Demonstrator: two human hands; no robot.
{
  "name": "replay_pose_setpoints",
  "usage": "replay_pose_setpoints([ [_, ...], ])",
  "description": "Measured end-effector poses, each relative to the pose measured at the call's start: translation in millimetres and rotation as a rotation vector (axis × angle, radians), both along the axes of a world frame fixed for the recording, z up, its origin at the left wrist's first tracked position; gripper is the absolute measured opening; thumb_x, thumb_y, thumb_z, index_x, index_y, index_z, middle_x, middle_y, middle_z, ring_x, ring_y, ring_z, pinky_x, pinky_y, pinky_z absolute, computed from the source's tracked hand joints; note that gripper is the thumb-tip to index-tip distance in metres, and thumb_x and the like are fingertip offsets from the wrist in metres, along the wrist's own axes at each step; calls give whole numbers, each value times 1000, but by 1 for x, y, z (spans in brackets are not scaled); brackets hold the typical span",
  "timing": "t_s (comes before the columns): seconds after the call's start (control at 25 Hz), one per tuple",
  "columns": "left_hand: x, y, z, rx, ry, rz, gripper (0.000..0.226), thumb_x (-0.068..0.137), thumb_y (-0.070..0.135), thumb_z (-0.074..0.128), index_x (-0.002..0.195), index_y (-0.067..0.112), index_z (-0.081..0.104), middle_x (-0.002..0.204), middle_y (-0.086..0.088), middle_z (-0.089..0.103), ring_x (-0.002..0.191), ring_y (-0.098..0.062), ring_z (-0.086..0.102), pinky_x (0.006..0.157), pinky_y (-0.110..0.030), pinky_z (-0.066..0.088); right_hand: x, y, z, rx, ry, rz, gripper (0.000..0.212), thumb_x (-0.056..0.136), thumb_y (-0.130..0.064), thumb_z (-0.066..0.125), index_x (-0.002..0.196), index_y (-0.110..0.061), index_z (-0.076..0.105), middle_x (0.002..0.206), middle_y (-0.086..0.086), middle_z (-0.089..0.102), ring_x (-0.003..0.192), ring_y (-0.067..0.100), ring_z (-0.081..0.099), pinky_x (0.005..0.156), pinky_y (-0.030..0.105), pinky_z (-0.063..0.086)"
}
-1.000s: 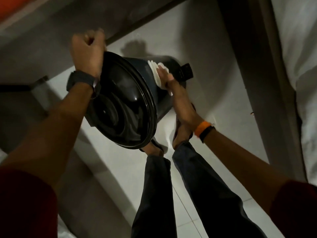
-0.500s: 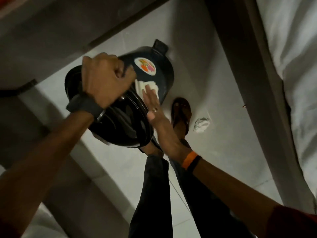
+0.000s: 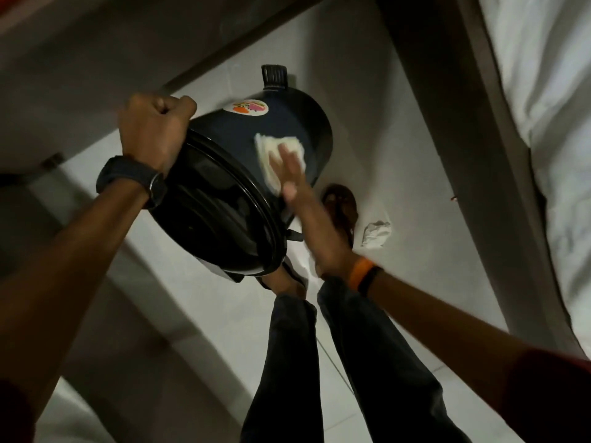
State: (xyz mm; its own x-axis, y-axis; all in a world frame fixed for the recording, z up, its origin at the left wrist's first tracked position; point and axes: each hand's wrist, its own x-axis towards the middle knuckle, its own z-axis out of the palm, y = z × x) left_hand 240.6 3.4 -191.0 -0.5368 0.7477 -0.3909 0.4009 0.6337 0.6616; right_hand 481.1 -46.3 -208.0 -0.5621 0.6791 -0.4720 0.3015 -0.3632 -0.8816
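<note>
I take this for a home, most likely a bedroom. My landmark is the bed (image 3: 550, 187) along the right edge. A rumpled white sheet (image 3: 527, 75) hangs over its side, and a dark frame rail (image 3: 447, 139) runs just beside the sheet. Next to the bed lies a floor of pale glossy tiles (image 3: 415, 219) with thin grout lines. On them, near the bed's rail, I see a crumpled white paper (image 3: 376, 234) and a foot in a brown open sandal (image 3: 340, 204). Further from the bed, the small dark lidded bin (image 3: 287, 129) with a colourful sticker (image 3: 249, 107) is ordinary household ware.
</note>
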Motion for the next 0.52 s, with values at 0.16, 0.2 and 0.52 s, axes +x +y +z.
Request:
replay_pose_setpoints([
  [0.16, -4, 2, -2, 1, -8, -62, 41, 80, 24, 55, 45, 17, 35, 38, 4, 35, 38, -10, 28, 41, -16, 22, 11, 11, -23, 60, -81, 2, 54, 107, -40, 25, 160, -31, 17, 171, -11, 7, 158, 7, 2, 130, 34, 8],
  [0.2, -3, 3, -1, 17, 2, -116, 38, 81, 25, 55, 47, 15, 40, 38, 5, 38, 39, -9, 31, 42, -17, 24, 14, 37, -41, -27, -179, -115, 55, 108, -38, 26, 161, -26, 18, 171, -5, 10, 157, 9, 7, 130, 36, 11],
  [0.52, 80, 10, 27, 198, 672, -1420, 37, 92, 33, 37, 69, 18, 62, 70, -4, 64, 77, -27, 58, 91, -46, 39, 4, 58, -74, -587, -490, -379, 15, 100, -7, 50, 103, -11, 64, 119, 20, 59, 85, 15, 59, 98, 32, 55],
])
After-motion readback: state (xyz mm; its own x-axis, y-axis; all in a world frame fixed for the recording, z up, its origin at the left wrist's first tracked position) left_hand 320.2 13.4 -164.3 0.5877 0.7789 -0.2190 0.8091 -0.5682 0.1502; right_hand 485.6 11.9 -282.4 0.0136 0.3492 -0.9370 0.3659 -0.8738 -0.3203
